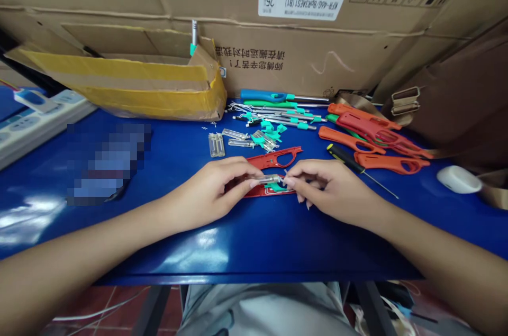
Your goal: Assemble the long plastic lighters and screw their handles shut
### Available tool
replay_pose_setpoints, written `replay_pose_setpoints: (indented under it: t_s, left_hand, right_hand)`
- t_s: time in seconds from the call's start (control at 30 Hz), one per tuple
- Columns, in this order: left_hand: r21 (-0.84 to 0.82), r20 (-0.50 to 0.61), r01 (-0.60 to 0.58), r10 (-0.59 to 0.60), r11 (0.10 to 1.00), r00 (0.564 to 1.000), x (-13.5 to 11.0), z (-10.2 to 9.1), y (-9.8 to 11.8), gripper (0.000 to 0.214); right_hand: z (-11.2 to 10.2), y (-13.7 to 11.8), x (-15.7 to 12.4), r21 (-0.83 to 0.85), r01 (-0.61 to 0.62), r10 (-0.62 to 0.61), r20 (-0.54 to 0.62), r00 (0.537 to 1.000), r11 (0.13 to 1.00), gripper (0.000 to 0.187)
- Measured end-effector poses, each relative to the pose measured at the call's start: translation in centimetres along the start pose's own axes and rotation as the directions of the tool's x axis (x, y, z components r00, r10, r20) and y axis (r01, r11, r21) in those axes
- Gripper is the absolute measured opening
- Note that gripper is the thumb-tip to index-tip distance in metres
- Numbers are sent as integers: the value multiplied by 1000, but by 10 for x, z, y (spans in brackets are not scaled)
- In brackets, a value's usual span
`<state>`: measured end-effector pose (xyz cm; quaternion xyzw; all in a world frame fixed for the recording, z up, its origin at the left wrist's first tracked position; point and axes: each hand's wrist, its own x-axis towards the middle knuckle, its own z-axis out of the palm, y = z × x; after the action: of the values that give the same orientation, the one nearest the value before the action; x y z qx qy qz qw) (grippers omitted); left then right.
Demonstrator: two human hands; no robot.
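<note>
My left hand (220,188) pinches a small clear lighter fuel tank (268,179) between thumb and fingertips. At the tank's right end, my right hand (327,188) has thumb and forefinger closed on a thin piece, perhaps a white tube or wire, too small to make out. Under both hands lies a red lighter shell half (254,191), partly hidden, with a teal trigger part (273,187) and white wire in it. The other red shell half (278,158) rests just behind. Several loose fuel tanks (216,144) and teal triggers (279,128) lie further back.
Metal lighter tubes with wires (278,114) are heaped at the back. On the right are orange and red lighter shells (377,140), a screwdriver (349,160) and a white mouse (459,179). A taped carton (159,95), a power strip (39,114) and a blurred-out dark object (111,161) occupy the left.
</note>
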<state>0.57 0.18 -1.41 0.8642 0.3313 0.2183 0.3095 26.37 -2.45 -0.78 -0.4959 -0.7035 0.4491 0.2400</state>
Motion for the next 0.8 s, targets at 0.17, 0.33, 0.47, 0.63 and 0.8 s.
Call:
replay_pose_setpoints:
  t_s: [0.17,0.33,0.47,0.63,0.8]
  left_hand:
    - [5,5,-2,2,1000,1000,0,1,0,23]
    - [-12,20,-39,39,999,999,1,1,1,24]
    - [-11,16,-37,37,999,999,1,0,3,24]
    - [-6,-9,3,-3,1000,1000,1,-2,4,26]
    - [-4,-36,1,-2,1000,999,3,-3,5,28]
  right_hand:
    - [2,3,2,-36,43,-43,-25,999,998,20]
    - [1,6,3,-119,120,-128,-64,990,986,16]
    - [0,7,3,-87,113,-119,-63,991,990,11]
    - [0,6,2,-60,122,-126,-71,989,991,9]
    - [-2,5,0,-201,163,-180,-69,981,966,17]
